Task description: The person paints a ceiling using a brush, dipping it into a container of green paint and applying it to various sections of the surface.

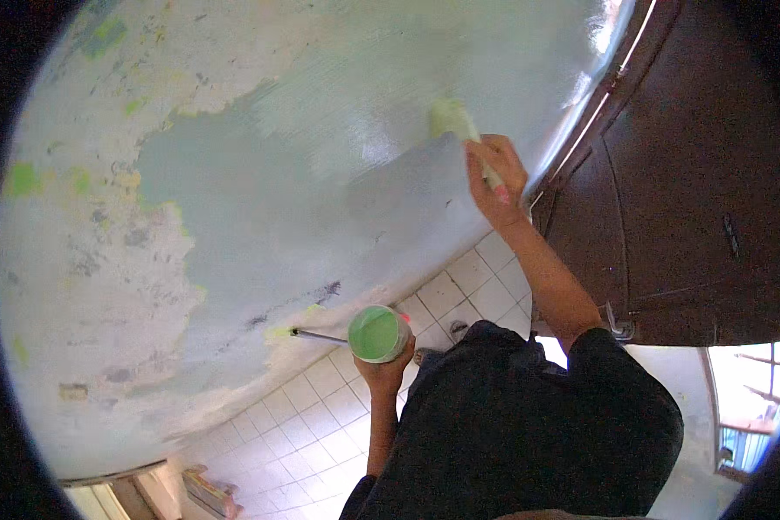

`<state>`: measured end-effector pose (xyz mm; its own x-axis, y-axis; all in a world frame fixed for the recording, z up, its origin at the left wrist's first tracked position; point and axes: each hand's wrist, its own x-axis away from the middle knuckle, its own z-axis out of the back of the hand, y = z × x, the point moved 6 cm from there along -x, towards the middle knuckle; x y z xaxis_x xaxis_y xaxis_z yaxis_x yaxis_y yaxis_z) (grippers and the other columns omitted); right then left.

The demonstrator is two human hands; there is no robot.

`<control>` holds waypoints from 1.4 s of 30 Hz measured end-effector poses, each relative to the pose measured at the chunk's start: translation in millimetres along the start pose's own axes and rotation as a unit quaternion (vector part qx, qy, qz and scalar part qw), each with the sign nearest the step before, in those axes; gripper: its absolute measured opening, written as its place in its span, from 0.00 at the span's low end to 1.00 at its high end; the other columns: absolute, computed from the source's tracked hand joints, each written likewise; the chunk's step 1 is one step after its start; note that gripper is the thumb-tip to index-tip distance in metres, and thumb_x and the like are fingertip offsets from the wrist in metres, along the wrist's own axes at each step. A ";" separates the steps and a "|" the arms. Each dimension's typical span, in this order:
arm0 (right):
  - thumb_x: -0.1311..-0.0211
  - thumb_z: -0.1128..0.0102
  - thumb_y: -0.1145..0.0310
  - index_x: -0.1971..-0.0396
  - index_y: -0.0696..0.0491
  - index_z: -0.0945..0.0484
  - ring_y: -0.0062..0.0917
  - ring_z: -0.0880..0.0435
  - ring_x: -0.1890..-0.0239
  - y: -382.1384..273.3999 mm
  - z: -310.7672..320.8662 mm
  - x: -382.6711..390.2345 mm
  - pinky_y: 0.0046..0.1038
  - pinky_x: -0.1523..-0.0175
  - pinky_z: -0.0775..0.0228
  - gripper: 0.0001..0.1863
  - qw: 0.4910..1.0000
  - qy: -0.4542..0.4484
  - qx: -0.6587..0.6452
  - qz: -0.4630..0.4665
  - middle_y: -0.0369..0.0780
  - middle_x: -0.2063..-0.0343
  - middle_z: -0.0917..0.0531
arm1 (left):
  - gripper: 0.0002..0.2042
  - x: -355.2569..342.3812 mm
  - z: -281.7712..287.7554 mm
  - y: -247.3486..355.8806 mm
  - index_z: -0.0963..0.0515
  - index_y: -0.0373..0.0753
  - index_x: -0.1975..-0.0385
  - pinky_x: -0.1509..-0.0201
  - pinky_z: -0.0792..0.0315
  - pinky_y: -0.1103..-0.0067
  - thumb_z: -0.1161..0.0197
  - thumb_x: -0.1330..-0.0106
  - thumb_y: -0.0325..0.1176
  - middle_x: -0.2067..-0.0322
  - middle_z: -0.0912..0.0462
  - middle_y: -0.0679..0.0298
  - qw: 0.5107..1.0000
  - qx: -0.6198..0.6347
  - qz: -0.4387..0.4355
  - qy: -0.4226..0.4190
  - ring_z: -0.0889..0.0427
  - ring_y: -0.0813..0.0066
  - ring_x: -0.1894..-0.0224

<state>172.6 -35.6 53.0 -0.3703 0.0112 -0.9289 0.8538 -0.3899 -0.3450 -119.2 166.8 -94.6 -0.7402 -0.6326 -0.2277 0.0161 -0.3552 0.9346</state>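
Holding round paint-filled cup (401, 336), broad brush (456, 124)

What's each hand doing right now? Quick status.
Left hand: holding a cup of green paint.
Right hand: closed around a paintbrush, bristles at the wall.
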 end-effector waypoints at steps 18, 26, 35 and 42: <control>0.50 0.28 0.80 0.61 0.51 0.12 0.42 0.15 0.58 -99.0 -61.9 71.9 0.37 0.55 0.20 0.15 0.928 -0.109 -0.356 -0.009 0.45 0.63 0.18 | 0.40 48.8 -36.1 -23.4 0.27 0.32 0.40 0.39 0.24 0.68 0.14 0.56 0.32 0.46 0.20 0.55 0.984 0.095 0.139 0.065 0.20 0.64 0.45; 0.44 0.32 0.83 0.64 0.53 0.17 0.36 0.16 0.64 50.1 8.8 38.5 0.34 0.62 0.20 0.10 0.999 0.008 -0.039 0.005 0.42 0.66 0.17 | 0.32 59.5 -51.1 -2.7 0.25 0.31 0.45 0.45 0.19 0.68 0.17 0.51 0.30 0.52 0.17 0.56 0.995 0.063 0.021 0.073 0.15 0.65 0.51; 0.48 0.30 0.77 0.66 0.54 0.17 0.37 0.16 0.62 -26.3 -36.3 90.7 0.37 0.61 0.22 0.09 0.984 -0.067 -0.167 0.004 0.45 0.63 0.17 | 0.30 67.0 -67.2 16.8 0.23 0.31 0.48 0.45 0.20 0.69 0.17 0.51 0.30 0.54 0.15 0.57 0.996 0.074 0.044 0.024 0.15 0.66 0.53; 0.40 0.29 0.79 0.60 0.55 0.16 0.21 0.15 0.64 -23.6 25.8 59.1 0.25 0.58 0.23 0.10 0.917 -0.198 -0.290 -0.190 0.39 0.65 0.15 | 0.34 62.9 -82.9 9.3 0.22 0.32 0.47 0.44 0.22 0.69 0.15 0.55 0.35 0.53 0.15 0.56 0.997 0.024 0.056 -0.052 0.16 0.65 0.51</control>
<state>121.2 -49.5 9.7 -0.6877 -0.3357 -0.6437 0.6435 0.1286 -0.7545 -109.9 66.7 -123.0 -0.8019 -0.5899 -0.0946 0.0719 -0.2525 0.9649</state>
